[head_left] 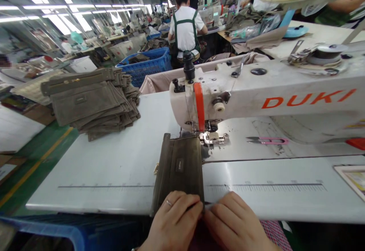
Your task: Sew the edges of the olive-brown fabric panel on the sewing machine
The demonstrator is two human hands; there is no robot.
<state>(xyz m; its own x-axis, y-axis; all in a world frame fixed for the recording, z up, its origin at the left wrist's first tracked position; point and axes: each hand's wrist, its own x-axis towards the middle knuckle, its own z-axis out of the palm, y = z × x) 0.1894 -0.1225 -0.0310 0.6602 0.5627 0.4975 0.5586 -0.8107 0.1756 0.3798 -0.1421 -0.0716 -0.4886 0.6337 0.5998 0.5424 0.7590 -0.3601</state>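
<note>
A dark olive fabric pouch piece (185, 167) with a small label and a gold zipper pull lies flat on the white sewing table. Its far right edge reaches the presser foot area of the sewing machine (251, 87). My left hand (178, 216), a ring on one finger, pinches the pouch's near right corner. Close beside it, my right hand (234, 220) is closed at the same corner, fingertips curled under. What the right fingers hold there is mostly hidden; a thin dark bit shows by them.
A tall stack of similar olive pieces (91, 99) sits at the table's left. Pink-handled thread snips (268, 140) lie right of the needle. A blue crate (151, 66) and a seated co-worker (186, 26) are beyond the machine. Another blue bin (51, 228) stands at the near left.
</note>
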